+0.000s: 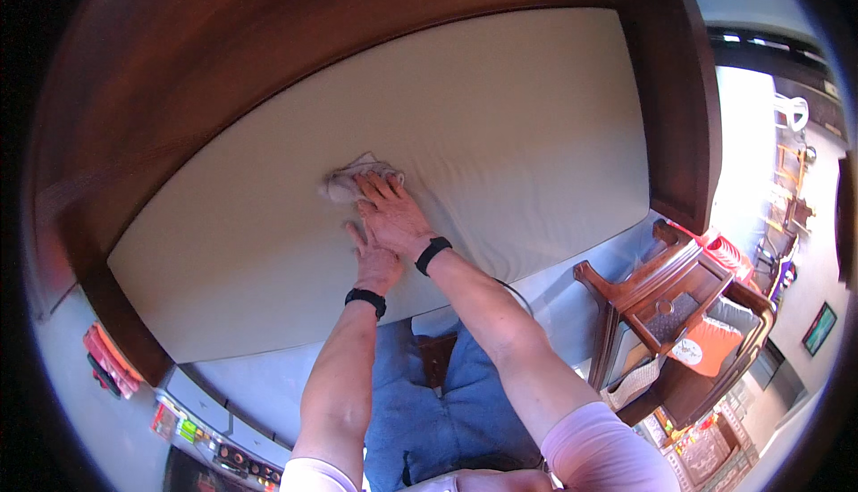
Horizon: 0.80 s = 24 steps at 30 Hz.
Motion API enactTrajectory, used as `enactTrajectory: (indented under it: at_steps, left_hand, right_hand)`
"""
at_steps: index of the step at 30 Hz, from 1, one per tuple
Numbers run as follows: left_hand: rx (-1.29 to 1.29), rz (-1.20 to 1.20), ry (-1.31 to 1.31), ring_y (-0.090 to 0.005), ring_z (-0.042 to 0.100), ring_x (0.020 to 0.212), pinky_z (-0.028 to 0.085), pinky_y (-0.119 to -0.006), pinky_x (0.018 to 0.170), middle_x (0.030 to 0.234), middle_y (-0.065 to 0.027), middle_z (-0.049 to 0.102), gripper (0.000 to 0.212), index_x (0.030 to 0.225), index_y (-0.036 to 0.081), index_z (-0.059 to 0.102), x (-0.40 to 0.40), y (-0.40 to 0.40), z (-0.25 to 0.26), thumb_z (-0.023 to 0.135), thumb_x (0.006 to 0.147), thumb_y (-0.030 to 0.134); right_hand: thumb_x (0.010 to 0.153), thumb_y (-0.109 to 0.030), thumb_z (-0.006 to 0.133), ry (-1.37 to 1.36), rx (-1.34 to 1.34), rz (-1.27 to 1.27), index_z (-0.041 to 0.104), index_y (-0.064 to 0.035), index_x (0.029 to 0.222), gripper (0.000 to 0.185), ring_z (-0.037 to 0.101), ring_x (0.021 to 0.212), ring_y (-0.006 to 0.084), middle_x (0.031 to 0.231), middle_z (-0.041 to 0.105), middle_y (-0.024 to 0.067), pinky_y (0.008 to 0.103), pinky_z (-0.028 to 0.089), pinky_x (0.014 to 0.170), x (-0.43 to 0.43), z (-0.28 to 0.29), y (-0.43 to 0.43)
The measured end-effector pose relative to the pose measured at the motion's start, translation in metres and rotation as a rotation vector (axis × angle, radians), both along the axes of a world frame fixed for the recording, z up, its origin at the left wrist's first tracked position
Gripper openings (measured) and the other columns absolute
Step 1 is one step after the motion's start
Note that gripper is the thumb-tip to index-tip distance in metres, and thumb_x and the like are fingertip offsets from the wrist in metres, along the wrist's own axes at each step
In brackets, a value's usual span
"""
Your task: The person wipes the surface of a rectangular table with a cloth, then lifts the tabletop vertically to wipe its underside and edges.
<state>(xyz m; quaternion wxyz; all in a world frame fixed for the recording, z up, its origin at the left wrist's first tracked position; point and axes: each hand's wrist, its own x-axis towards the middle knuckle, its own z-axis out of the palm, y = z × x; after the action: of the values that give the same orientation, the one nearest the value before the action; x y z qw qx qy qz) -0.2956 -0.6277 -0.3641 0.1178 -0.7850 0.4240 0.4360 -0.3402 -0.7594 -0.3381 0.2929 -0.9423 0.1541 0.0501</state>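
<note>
A crumpled pale cloth (348, 180) lies on a long beige seat cushion (523, 90). My right hand (395, 217) presses on the cloth with its fingertips, and a dark band circles that wrist. Close below it, my left hand (377, 265) rests at the cushion with its fingers apart and no object in it. Part of the left hand is hidden where it meets the right hand. A dark band is on my left wrist too. Wrinkles run across the cushion cover to the right of my hands.
A dark wooden sofa frame (677, 103) borders the cushion, with a tall back (201, 43). To the right stands a carved wooden armchair (603, 297) with an orange pillow (707, 344). Red plastic stools (727, 254) are behind it. Folded fabric (110, 361) is at the left.
</note>
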Motion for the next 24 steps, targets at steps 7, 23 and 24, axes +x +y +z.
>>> enactTrajectory:
  at_steps: [7,23,24]
  left_hand:
    - [0.019,0.155,-0.069,-0.0541,0.007,0.14,0.034,-0.061,0.106,0.159,-0.015,-0.006,0.097,0.154,0.022,0.008,0.0,-0.023,0.038,0.064,0.077,0.009]
    - [0.119,0.744,-0.267,-0.0566,0.001,0.139,0.026,-0.076,0.097,0.158,-0.0136,-0.018,0.125,0.152,0.027,-0.01,0.032,-0.083,0.022,0.073,0.068,0.066]
    - [0.163,0.748,-0.241,-0.0567,-0.001,0.139,0.027,-0.076,0.097,0.157,-0.0135,-0.022,0.127,0.151,0.027,-0.014,0.029,-0.083,0.019,0.073,0.068,0.066]
  right_hand:
    - [0.084,-0.023,0.056,0.168,-0.203,-0.559,0.045,-0.0042,0.135,0.055,0.042,0.127,0.0366,0.137,0.046,0.02,0.0505,0.028,0.109,-0.178,-0.028,-0.078]
    - [0.088,-0.011,0.058,-0.054,-0.136,-0.709,0.065,-0.0089,0.111,0.024,0.056,0.1,0.0346,0.106,0.06,0.0159,0.0449,0.046,0.085,-0.232,0.022,-0.147]
    - [0.089,-0.013,0.058,-0.161,0.046,-0.672,0.065,-0.0092,0.111,0.023,0.056,0.103,0.035,0.109,0.06,0.0162,0.0447,0.045,0.085,-0.19,0.018,-0.143]
